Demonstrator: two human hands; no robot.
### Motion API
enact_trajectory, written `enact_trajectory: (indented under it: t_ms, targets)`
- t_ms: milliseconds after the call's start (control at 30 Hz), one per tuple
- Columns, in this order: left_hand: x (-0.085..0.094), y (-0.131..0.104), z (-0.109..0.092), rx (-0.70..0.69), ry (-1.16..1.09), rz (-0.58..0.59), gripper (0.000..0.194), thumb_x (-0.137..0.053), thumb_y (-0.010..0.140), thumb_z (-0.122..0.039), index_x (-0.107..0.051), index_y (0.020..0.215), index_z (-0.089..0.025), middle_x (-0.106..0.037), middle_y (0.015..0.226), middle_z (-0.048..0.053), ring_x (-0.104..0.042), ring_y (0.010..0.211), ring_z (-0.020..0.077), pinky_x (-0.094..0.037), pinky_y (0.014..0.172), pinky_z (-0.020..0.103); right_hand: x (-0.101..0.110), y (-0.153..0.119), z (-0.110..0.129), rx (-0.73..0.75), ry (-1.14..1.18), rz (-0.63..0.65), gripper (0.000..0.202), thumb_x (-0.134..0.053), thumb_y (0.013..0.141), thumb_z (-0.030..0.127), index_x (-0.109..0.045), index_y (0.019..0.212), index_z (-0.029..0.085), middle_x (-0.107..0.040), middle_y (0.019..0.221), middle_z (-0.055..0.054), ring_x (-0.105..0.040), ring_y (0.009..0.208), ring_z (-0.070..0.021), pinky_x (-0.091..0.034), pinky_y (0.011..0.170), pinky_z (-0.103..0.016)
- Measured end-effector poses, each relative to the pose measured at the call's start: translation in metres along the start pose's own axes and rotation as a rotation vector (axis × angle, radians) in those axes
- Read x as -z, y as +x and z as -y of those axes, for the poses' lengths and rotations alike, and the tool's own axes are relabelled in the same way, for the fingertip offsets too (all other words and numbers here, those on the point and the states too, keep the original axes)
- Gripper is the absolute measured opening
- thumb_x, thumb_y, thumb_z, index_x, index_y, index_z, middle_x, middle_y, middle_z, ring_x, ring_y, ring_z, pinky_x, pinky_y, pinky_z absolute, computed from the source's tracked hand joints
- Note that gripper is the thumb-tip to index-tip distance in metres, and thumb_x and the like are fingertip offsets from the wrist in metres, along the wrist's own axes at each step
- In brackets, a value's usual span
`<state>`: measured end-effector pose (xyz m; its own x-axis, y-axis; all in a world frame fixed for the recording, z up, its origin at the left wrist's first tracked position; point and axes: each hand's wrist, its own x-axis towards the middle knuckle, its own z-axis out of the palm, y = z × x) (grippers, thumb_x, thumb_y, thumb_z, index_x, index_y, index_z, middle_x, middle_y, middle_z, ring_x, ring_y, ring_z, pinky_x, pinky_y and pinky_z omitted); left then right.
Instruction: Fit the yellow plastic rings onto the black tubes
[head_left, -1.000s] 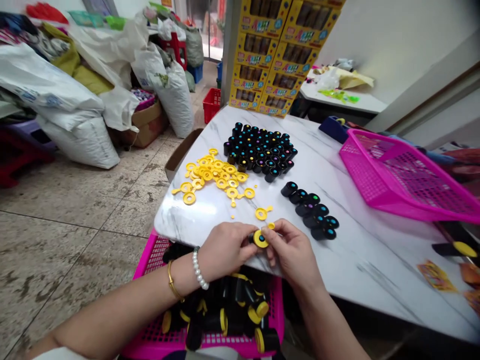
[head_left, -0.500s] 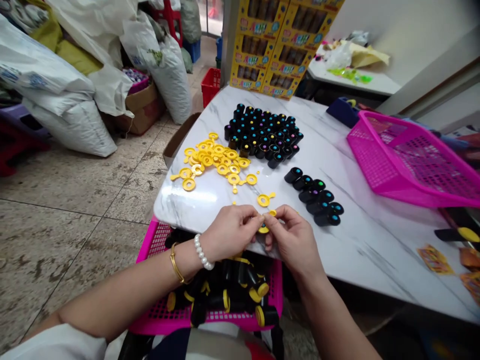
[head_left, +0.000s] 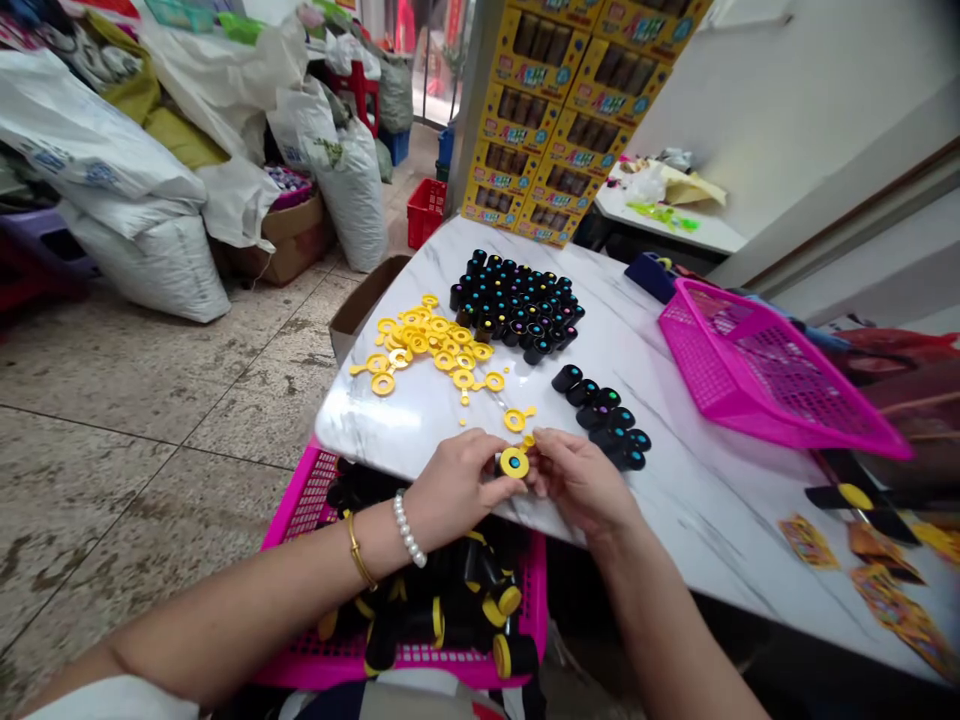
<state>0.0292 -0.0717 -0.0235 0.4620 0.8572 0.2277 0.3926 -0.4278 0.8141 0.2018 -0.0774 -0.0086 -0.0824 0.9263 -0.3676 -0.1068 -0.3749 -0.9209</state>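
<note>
At the table's near edge, my left hand (head_left: 457,475) grips a small black tube, mostly hidden by the fingers, with a yellow ring cap (head_left: 523,472) on its top around a blue dot. My right hand (head_left: 581,485) is closed at the cap's small tab (head_left: 528,441), thumb and fingers pinched beside it. Just beyond lies a loose yellow cap (head_left: 514,420). A pile of yellow caps (head_left: 420,340) spreads to the left, and many black tubes (head_left: 517,300) stand clustered behind. A smaller group of black tubes (head_left: 600,410) stands right of my hands.
Below the table edge, a pink basket (head_left: 538,590) holds capped black tubes (head_left: 457,615). Another pink basket (head_left: 705,385) sits on the marble-look table (head_left: 705,520) at right. Stacked yellow boxes (head_left: 540,170) rise at the back. White sacks (head_left: 187,260) fill the left floor.
My hands have tilted the capped tube, so its ring and blue dot now face me. My right fingers have shifted from the ring to the tab. The view has swung slightly right and up.
</note>
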Motion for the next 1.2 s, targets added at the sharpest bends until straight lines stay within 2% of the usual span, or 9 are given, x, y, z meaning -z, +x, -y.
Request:
enact_trajectory:
  t_ms: [233, 400, 533, 667, 767, 833, 1033, 1100, 1200]
  targets:
    - [-0.004, -0.002, 0.001, -0.021, 0.089, 0.072, 0.014, -0.063, 0.082, -0.025, -0.064, 0.094, -0.017, -0.057, 0.083, 0.002, -0.054, 0.078, 0.0151, -0.041, 0.071, 0.024, 0.003, 0.002, 0.021, 0.018, -0.377, 0.223, 0.026, -0.072, 0.074, 0.035, -0.053, 0.079, 0.018, -0.048, 0.057, 0.008, -0.038, 0.046, -0.0047, -0.027, 0.041, -0.016]
    - [0.006, 0.011, 0.0, 0.049, 0.052, 0.181, 0.017, -0.063, 0.08, -0.031, -0.065, 0.077, -0.015, -0.057, 0.07, 0.0, -0.051, 0.067, 0.0132, -0.037, 0.063, 0.023, 0.004, -0.015, -0.007, 0.424, -0.481, 0.014, 0.019, -0.059, 0.086, 0.032, -0.058, 0.101, 0.019, -0.054, 0.081, -0.001, -0.051, 0.068, -0.0117, -0.043, 0.06, -0.024]
    - [0.014, 0.013, 0.0, 0.123, -0.08, 0.304, 0.034, -0.062, 0.079, -0.043, -0.059, 0.062, -0.013, -0.05, 0.055, -0.003, -0.045, 0.055, 0.0097, -0.03, 0.052, 0.021, 0.003, -0.029, -0.02, 0.653, -0.663, 0.005, 0.048, -0.066, 0.076, 0.022, -0.051, 0.122, 0.022, -0.045, 0.124, -0.012, -0.056, 0.091, -0.0192, -0.047, 0.06, -0.026]
    - [0.018, -0.003, -0.006, 0.161, -0.17, 0.396, 0.035, -0.06, 0.079, -0.043, -0.059, 0.062, -0.013, -0.046, 0.051, -0.005, -0.039, 0.05, 0.0072, -0.027, 0.047, 0.019, -0.013, -0.042, -0.027, 0.885, -0.918, -0.005, 0.048, -0.064, 0.071, 0.014, -0.052, 0.117, 0.019, -0.056, 0.107, -0.011, -0.056, 0.098, -0.0236, -0.05, 0.079, -0.035]
    - [0.034, -0.013, -0.009, 0.071, -0.108, 0.481, 0.039, -0.055, 0.084, -0.042, -0.06, 0.059, -0.013, -0.048, 0.051, -0.004, -0.04, 0.049, 0.0066, -0.028, 0.047, 0.019, -0.025, -0.057, -0.044, 0.935, -1.024, -0.012, 0.042, -0.065, 0.075, 0.02, -0.052, 0.114, 0.016, -0.059, 0.09, -0.009, -0.059, 0.081, -0.0219, -0.052, 0.067, -0.033]
    - [0.052, -0.013, -0.006, 0.036, -0.005, 0.408, 0.039, -0.051, 0.087, -0.042, -0.065, 0.064, -0.014, -0.055, 0.057, -0.002, -0.047, 0.053, 0.0076, -0.033, 0.052, 0.02, -0.031, -0.066, -0.062, 0.974, -1.079, 0.024, 0.043, -0.066, 0.077, 0.027, -0.051, 0.114, 0.014, -0.06, 0.083, -0.009, -0.06, 0.073, -0.0215, -0.051, 0.057, -0.03]
    - [0.107, 0.009, 0.029, 0.12, 0.661, -0.234, 0.035, -0.053, 0.086, -0.045, -0.067, 0.099, -0.016, -0.064, 0.092, 0.007, -0.06, 0.08, 0.0192, -0.044, 0.073, 0.029, -0.039, -0.069, -0.094, 1.113, -1.205, 0.066, 0.075, -0.06, 0.078, 0.059, -0.046, 0.128, 0.004, -0.066, 0.087, -0.016, -0.062, 0.073, -0.026, -0.053, 0.06, -0.038]
    - [0.111, 0.012, 0.041, 0.173, 0.828, -0.225, 0.034, -0.055, 0.085, -0.044, -0.066, 0.099, -0.016, -0.062, 0.096, 0.009, -0.061, 0.081, 0.0221, -0.046, 0.071, 0.031, -0.037, -0.068, -0.092, 1.123, -1.197, 0.036, 0.081, -0.06, 0.075, 0.064, -0.047, 0.129, 0.005, -0.066, 0.09, -0.018, -0.062, 0.075, -0.0274, -0.053, 0.062, -0.04]
    - [0.102, 0.01, 0.049, 0.152, 0.89, -0.112, 0.024, -0.053, 0.087, -0.035, -0.065, 0.096, -0.016, -0.062, 0.093, 0.008, -0.061, 0.08, 0.0212, -0.047, 0.071, 0.031, -0.031, -0.07, -0.087, 1.064, -1.148, -0.029, 0.059, -0.067, 0.078, 0.044, -0.052, 0.126, 0.011, -0.067, 0.093, -0.016, -0.063, 0.078, -0.0269, -0.053, 0.064, -0.039]
